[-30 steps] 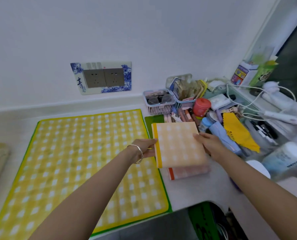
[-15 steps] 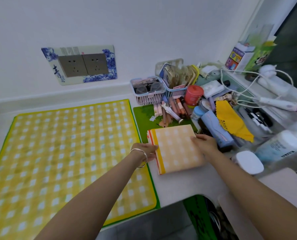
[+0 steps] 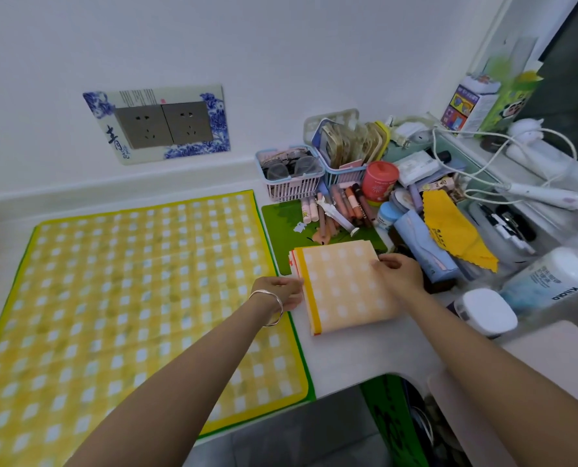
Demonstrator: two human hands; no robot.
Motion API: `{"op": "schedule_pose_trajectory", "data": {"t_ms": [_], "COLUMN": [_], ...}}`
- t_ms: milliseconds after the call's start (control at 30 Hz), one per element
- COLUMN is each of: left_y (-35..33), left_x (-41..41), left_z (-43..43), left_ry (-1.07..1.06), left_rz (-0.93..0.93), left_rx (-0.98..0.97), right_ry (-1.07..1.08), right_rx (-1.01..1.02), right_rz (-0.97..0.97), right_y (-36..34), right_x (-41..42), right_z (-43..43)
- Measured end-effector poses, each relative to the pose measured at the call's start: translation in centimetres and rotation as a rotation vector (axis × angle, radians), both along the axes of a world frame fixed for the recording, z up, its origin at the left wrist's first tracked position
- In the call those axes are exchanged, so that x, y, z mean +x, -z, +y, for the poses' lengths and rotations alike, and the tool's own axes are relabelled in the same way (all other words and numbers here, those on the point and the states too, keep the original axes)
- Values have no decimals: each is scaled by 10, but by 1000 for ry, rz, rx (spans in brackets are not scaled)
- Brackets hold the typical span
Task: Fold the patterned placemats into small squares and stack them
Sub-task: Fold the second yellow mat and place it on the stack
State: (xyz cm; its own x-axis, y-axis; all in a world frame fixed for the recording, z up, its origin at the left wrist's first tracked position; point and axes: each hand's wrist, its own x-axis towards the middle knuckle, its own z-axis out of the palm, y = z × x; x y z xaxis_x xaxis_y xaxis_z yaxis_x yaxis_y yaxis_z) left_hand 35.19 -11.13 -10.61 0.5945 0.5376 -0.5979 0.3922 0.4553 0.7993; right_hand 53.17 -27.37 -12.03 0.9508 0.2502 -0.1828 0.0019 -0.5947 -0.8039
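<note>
A folded orange checked placemat (image 3: 345, 288) lies on the white counter, squared over a red-edged folded placemat (image 3: 292, 261) that shows only at its upper left. My left hand (image 3: 279, 291), with a silver bracelet on the wrist, holds the orange square's left yellow edge. My right hand (image 3: 400, 273) pinches its upper right edge with curled fingers. A large yellow checked placemat (image 3: 129, 298) lies flat and unfolded to the left.
A green mat (image 3: 281, 217) lies behind the stack under several loose cosmetic tubes (image 3: 341, 210). Baskets (image 3: 291, 176), a red jar (image 3: 380, 180), a blue box (image 3: 422, 247), a yellow cloth (image 3: 452, 234), bottles and cables crowd the right. A white lid (image 3: 488, 311) sits near my right forearm.
The orange folded placemat came down from the air onto the red-edged folded one. Both hands stayed at its edges. The view shifted, so everything sits further right.
</note>
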Motion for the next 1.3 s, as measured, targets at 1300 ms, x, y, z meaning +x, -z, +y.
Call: {"op": "schedule_pose_trajectory", "data": {"t_ms": [1300], "left_y": [72], "left_x": [-343], "left_z": [71], "left_ry": [473], "left_rz": [250], "left_rx": [1228], "right_ry": [-1324], "right_rx": [-78], "right_rz": [-211], "right_y": [45], "right_x": [-315], "right_z": [97]}}
